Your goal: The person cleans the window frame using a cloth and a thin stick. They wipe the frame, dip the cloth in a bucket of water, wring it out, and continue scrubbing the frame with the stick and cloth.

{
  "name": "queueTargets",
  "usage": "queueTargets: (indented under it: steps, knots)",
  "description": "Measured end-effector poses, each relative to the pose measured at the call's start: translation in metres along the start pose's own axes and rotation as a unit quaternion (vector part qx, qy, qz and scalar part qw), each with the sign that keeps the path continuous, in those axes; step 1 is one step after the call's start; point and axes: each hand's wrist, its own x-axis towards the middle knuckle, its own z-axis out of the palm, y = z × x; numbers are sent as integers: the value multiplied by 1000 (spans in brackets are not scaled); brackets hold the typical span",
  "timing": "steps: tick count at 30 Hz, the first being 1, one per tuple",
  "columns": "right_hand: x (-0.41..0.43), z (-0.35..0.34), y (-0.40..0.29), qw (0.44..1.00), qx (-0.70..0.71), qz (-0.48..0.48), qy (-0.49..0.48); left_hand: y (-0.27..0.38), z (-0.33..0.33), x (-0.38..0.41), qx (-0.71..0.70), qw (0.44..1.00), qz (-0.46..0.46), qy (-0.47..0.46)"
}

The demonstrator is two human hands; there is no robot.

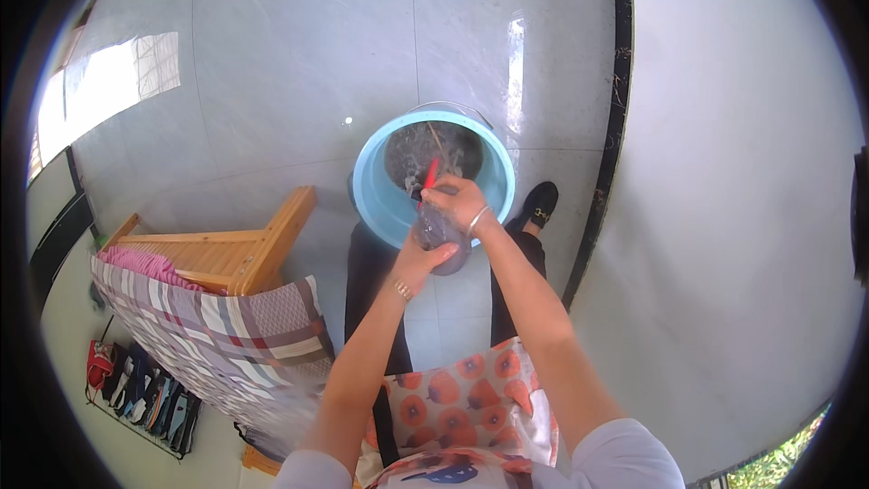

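Observation:
My left hand (pixel 424 259) cups a rounded, greyish-purple object (pixel 445 234) from below and the left side. What the object is exactly, I cannot tell; its surface looks wet or shiny. My right hand (pixel 461 202) is at the upper end of it, with the fingers closed around a slim red tool (pixel 430 175). The tool's working end is hidden by the fingers and the object. Both hands are over the near side of a light blue plastic bucket (pixel 370 200). Inside the bucket are dark contents (pixel 407 149) with pale scraps and a thin stick-like piece.
The bucket stands between my legs on a glossy tiled floor (pixel 305 68), its wire handle resting at the far rim. A black shoe (pixel 541 204) is to its right, near a white wall (pixel 719 149). At left are a wooden bed frame (pixel 271 244) and checked bedding (pixel 231 326).

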Motion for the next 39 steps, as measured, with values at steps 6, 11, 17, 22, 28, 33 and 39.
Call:
queueTargets:
  steps: [6, 11, 17, 22, 28, 33, 39]
  knots:
    - [18, 29, -3, 942, -302, -16, 145, -4, 0, 31, 416, 899, 9, 137]
    - [24, -8, 20, 998, -50, 22, -42, -5, -18, 19, -24, 995, -91, 14]
    - [-5, -29, -1, 890, 361, 60, -274, 4, -2, -17, -347, 926, -107, -105]
    - [-14, -27, -30, 922, 299, 41, -241, 17, 12, -21, -259, 932, -51, -247]
    - [-2, -11, -35, 993, 23, -28, -110, 7, -8, -4, -66, 985, -108, -121]
    - [19, 11, -7, 970, -235, -57, 36, -24, -10, 35, 162, 986, -11, 47]
    - [38, 41, 24, 929, -344, -8, 133, -36, -4, 47, 342, 915, -26, 214]
